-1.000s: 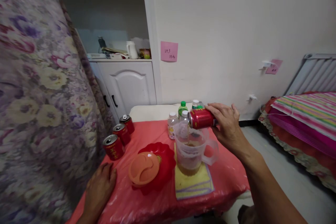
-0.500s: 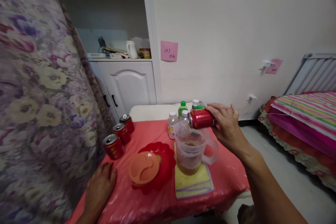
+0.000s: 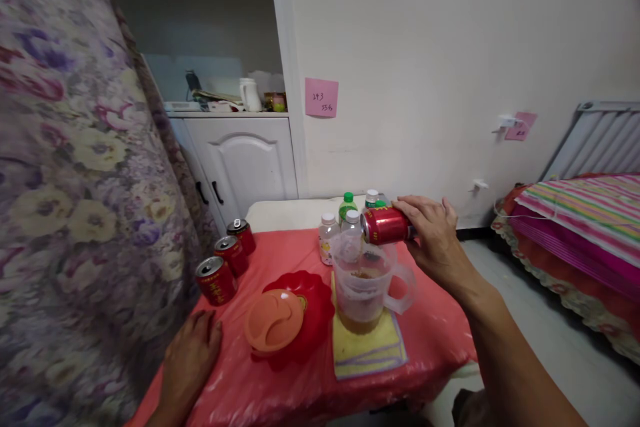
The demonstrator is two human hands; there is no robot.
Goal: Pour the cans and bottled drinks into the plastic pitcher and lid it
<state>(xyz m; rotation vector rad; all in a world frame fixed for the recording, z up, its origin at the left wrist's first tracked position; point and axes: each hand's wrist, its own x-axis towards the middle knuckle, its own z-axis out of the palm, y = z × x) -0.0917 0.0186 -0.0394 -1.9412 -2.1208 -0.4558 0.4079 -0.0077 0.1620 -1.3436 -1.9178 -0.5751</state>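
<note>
Right hand clutches the bottom end of a red can; left hand holds nothing and rests by the left edge of the table. A big cloudy jug stands toward the table's right edge, nearer the right hand. The can is tipped on its side over the jug, its long way running left from the grip. Its mouth points left; a thin stream seems to fall.

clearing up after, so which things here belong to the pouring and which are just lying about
In use: tilted can in the right hand, pitcher below it, yellow cloth under the pitcher

Seemingly lying about: three standing cans, orange dish, red tray, bottles behind
</note>
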